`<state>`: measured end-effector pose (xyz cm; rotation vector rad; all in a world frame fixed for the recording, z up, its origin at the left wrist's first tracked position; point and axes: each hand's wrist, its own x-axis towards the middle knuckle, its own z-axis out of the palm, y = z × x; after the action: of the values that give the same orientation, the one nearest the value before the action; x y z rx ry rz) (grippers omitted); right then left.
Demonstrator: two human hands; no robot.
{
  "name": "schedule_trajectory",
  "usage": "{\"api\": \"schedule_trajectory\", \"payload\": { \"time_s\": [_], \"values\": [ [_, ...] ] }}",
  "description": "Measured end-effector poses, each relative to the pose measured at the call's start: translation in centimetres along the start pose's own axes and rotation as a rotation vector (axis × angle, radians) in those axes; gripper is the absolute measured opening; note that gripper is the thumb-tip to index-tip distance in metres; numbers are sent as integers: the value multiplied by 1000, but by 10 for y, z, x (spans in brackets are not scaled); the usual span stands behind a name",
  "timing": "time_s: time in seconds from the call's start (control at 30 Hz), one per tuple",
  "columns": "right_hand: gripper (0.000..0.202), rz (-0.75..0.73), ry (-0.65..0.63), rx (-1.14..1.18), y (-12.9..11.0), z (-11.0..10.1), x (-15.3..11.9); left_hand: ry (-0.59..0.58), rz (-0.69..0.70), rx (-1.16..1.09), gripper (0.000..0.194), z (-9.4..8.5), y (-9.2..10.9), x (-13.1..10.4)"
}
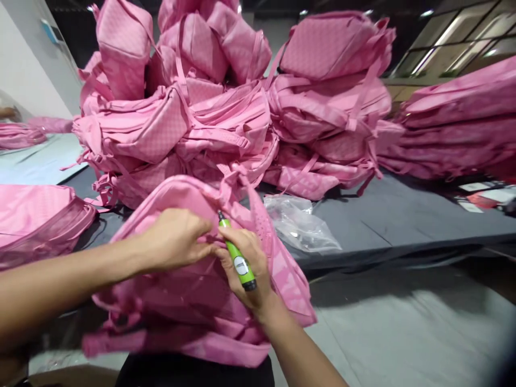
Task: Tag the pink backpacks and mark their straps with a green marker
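Both hands' fingers pinch the pink backpack beyond the table's edge, right gripping a green pen

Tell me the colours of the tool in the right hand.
The tool is bright green with black ends and a whitish label, clear in the head view.

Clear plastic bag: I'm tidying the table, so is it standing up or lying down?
The plastic bag is lying down: its crumpled, see-through film spreads low over the dark tablecloth.
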<state>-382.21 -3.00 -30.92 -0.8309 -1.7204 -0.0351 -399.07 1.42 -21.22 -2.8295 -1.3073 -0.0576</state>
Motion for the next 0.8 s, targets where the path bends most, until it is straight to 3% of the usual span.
{"api": "schedule_trajectory", "payload": {
  "time_s": [0.07, 0.13, 0.2, 0.23, 0.3, 0.4, 0.5, 0.57, 0.67, 0.8],
  "values": [
    [31, -9, -68, 26, 1, 7, -14, -40, 36, -215, 38, 32, -12, -11],
    [27, 33, -139, 42, 10, 18, -36, -123, 179, -419, 33, 68, -26, -12],
    [26, 63, -182, 51, 24, 29, -56, -55, 230, -405, 25, 95, -37, -9],
    [27, 68, -188, 52, 29, 32, -62, 36, 224, -330, 21, 103, -40, -8],
    [29, 68, -189, 53, 37, 37, -67, 240, 184, -132, 24, 108, -41, -7],
    [31, 60, -202, 54, 41, 40, -63, 353, 130, 57, 74, 105, -42, -3],
    [35, 55, -218, 69, 40, 44, -66, 218, 88, 95, 114, 112, -52, 16],
    [34, 81, -266, 87, 38, 45, -73, 98, 80, 65, 124, 124, -62, 33],
    [33, 138, -369, 116, 40, 40, -83, -8, 118, 9, 123, 143, -73, 54],
    [34, 176, -444, 133, 57, 32, -80, -2, 133, 39, 117, 153, -70, 58]
  ]
}}
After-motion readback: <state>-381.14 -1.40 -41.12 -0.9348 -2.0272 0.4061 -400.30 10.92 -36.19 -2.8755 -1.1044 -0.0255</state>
